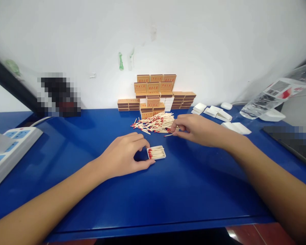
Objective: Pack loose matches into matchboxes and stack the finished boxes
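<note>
A small white matchbox tray (156,152) with red-tipped matches in it lies on the blue table (168,190). My left hand (124,154) grips the tray's left end between thumb and forefinger. My right hand (196,129) rests at the right edge of a loose pile of matches (154,123), fingers pinched on a few matches there. A single match lies just below its fingertips.
Stacked brown matchboxes (155,93) stand against the white wall behind the pile. Empty white trays (215,114) lie at the right, with a clear plastic bag (272,97) beyond. A white power strip (7,149) sits at the left edge.
</note>
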Motion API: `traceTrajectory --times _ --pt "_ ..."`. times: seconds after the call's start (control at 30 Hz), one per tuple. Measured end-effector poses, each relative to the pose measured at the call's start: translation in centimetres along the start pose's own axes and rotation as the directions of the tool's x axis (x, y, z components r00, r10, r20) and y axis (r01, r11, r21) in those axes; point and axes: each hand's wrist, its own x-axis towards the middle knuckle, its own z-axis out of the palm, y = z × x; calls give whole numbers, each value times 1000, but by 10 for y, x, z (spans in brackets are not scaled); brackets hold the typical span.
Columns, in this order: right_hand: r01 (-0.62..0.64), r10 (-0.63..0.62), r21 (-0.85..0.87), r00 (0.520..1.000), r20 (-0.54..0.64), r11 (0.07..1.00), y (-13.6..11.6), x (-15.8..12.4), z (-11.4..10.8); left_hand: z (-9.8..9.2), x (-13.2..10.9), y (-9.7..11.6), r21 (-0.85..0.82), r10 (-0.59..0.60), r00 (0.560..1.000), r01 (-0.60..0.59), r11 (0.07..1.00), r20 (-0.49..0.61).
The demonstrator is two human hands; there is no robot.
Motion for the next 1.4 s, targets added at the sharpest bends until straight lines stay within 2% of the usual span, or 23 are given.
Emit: traceTrajectory --times 0.1,0.23,0.43,0.6,0.73,0.93,1.13,1.27,1.4 --pt "-20 17 46 997 71 999 6 3 5 0 0 0 4 2 1000 -2 1000 -4" --pt "-38 32 61 995 98 997 -2 3 8 1 -1 -1 14 4 1000 -4 1000 -5" --pt "52 -59 153 997 46 987 -40 -6 9 1 -1 -2 23 12 1000 -11 1000 -11" --pt "117 -123 108 991 50 987 -59 -9 18 2 0 -2 28 1 1000 -1 1000 -1" --pt "112 -116 91 992 40 990 -54 -8 20 3 1 -2 11 -5 1000 5 1000 2" --pt "106 -114 95 990 84 990 -53 -8 23 2 0 -2 17 -2 1000 2 1000 3" --pt "142 -141 94 990 -13 985 -51 -5 22 2 0 -2 23 1 1000 0 1000 -1" --pt "63 -60 21 990 -126 998 -35 1 20 2 0 -2 18 -3 1000 3 1000 2" --pt "-10 6 -44 995 -104 999 -19 7 25 2 0 -1 16 -4 1000 4 1000 6"
